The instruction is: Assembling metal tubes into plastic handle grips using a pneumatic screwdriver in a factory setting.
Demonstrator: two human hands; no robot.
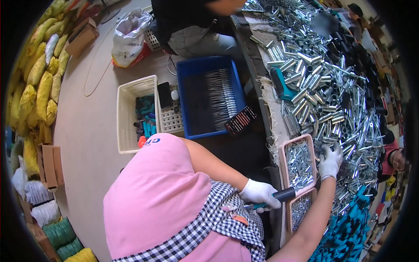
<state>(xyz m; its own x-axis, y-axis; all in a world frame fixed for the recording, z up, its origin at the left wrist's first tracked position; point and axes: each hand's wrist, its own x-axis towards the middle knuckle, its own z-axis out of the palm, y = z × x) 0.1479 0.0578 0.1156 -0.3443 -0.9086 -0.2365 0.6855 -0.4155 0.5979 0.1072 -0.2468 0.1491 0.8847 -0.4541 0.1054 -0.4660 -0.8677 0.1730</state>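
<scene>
My left hand (pixel 261 195), in a white glove, is closed around a teal-and-black handle (pixel 284 194), which looks like a screwdriver's. Its thick black end points right, toward the trays. My gloved right hand (pixel 330 162) reaches to the heap of shiny metal tubes and bits (pixel 321 94). Its fingers are apart and touch the small parts, and I see nothing gripped in them. Between my hands stands a pink tray (pixel 284 168) of small metal pieces. A second tray (pixel 289 218) with finer metal parts sits nearer, partly behind my right forearm.
Teal handles (pixel 345 227) lie piled at the lower right. A teal-and-black tool (pixel 281 84) rests at the table's cloth edge. The blue crate (pixel 187 124) holds rows of thin metal rods; a black slotted rack (pixel 241 121) overlaps its corner. A cream basket (pixel 126 146) adjoins it. A co-worker (pixel 192 26) sits beyond.
</scene>
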